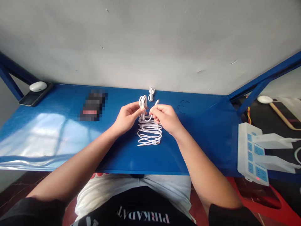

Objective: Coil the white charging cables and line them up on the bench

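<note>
A long white cable (149,133) lies in loose loops on the blue table (199,138), its upper part lifted off the surface. My left hand (128,116) is closed on a small coil of that cable, held upright. Just to the right, my right hand (166,117) pinches the cable near its plug end, which sticks up above my fingers. The two hands are a few centimetres apart above the loops. A second, small coiled white cable (151,93) lies farther back near the wall.
A pixelated dark object (92,105) lies back left. At the far left corner a white oval object (38,86) rests on a dark phone. A white power strip (252,153) with white adapters sits at the right, past the table's edge. The grey wall bounds the back.
</note>
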A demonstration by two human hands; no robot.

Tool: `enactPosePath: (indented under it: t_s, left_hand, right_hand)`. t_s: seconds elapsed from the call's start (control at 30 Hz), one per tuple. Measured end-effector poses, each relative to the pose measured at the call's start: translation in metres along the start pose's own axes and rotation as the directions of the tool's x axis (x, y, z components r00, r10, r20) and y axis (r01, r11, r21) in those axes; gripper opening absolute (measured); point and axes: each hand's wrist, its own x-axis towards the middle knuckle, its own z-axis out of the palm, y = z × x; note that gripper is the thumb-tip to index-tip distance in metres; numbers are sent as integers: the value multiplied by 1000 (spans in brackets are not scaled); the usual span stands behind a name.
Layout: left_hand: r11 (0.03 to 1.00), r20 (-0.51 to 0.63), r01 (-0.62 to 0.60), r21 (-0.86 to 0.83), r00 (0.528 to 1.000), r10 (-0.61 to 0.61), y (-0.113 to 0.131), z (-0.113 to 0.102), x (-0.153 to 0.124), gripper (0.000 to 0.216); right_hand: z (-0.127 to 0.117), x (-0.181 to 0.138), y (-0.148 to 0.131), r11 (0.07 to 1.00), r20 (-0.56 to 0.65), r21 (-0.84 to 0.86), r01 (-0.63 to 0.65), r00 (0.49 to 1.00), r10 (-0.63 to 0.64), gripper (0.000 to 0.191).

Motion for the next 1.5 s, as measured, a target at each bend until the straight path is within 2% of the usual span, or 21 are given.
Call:
enactPosePath:
  t_s: [0.13, 0.23, 0.37, 0.43, 0.5, 0.57, 0.63, 0.73, 0.83, 0.97, 1.03, 1.13, 1.2, 1.27, 1.37, 1.5]
  left_hand:
    - [991, 112, 64, -118, 992, -51, 2, 2, 1, 44]
    - [988, 137, 64, -139, 990, -45, 0, 3, 0, 53]
    - [993, 48, 42, -109, 998, -37, -4, 3, 0, 76]
    - [998, -22, 27, -56, 999, -28, -5, 3, -1, 93]
    - [1000, -76, 19, 1, 997, -19, -5, 2, -2, 100]
    - [1000, -104, 20, 20, 994, -18, -5, 2, -2, 90]
    - [1000, -111, 17, 15, 994, -15, -5, 3, -1, 68]
    - [999, -127, 5, 47, 992, 1, -4, 3, 0, 42]
    - [995, -160, 6, 96, 987, 10, -3, 2, 0, 35]
    - [994, -179, 13, 106, 984, 6, -3, 1, 0, 37]
    - [994, -193, 14, 105, 981, 7, -2, 0, 0, 44]
    - [994, -229, 5, 105, 973, 19, -1, 0, -1, 76]
    - [995, -231, 0, 101, 973, 24, 0, 0, -3, 96]
    - [996, -210, 2, 86, 978, 16, -1, 2, -4, 105]
    - [999, -196, 9, 32, 981, -3, -3, 3, -4, 113]
    - [999, -212, 18, -30, 977, -24, -7, 1, 0, 122]
  right_hand:
    - [1, 2, 2, 998, -10, 59, -20, 1000, 21, 16]
    - [2, 3, 4, 997, -9, 77, -23, 1000, 24, 16]
    - [3, 2, 2, 993, 49, 102, -61, 997, 56, 17]
    - [3, 1, -1, 991, 98, 113, -78, 993, 67, 18]
    - [3, -2, -3, 994, 147, 92, -63, 988, 49, 19]
    - [3, -3, -5, 998, 191, 61, -34, 981, 22, 20]
    - [4, -5, -6, 999, 218, 42, -25, 976, 15, 21]
    - [5, -6, -6, 999, 204, 36, -33, 979, 25, 21]
    - [5, -7, -7, 1000, 163, 4, -12, 987, 11, 21]
    - [6, -7, -6, 996, 118, -87, 35, 993, -24, 21]
    - [7, -6, -3, 989, 75, -130, 63, 996, -53, 21]
    - [9, -4, 2, 949, 6, -265, 170, 985, -174, 22]
    - [12, -4, 6, 875, 37, -388, 291, 953, -300, 24]
    - [15, -5, 8, 791, 108, -473, 387, 917, -384, 26]
    - [19, -8, 9, 754, 143, -497, 430, 897, -418, 27]
    - [17, -8, 4, 798, 61, -416, 436, 889, -453, 27]
